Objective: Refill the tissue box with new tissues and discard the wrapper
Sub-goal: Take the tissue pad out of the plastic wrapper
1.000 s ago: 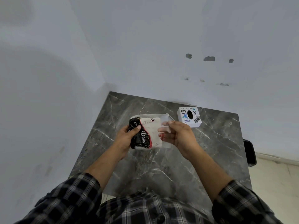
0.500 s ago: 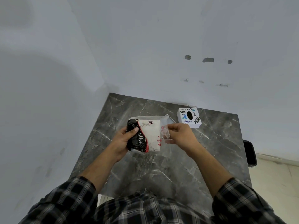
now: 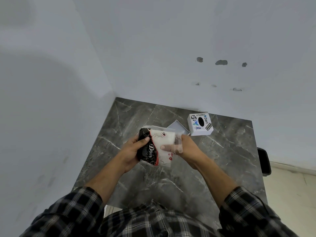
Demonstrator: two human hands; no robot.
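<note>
Grey marble surface [image 3: 222,159] carries a white tissue box [image 3: 200,124]. Above it, the left hand [image 3: 132,151] grips the tissue pack [image 3: 156,146], fingers closed on its black end. The right hand [image 3: 186,147] has fingers inside the clear wrapper [image 3: 177,142], gripping the tissues.

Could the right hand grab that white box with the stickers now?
Probably not right away. The right hand is busy, its fingers slipped inside the clear wrapper of the tissue pack. The sticker-covered tissue box sits close beyond it on the table, nothing between, so once freed it likely could.
</note>
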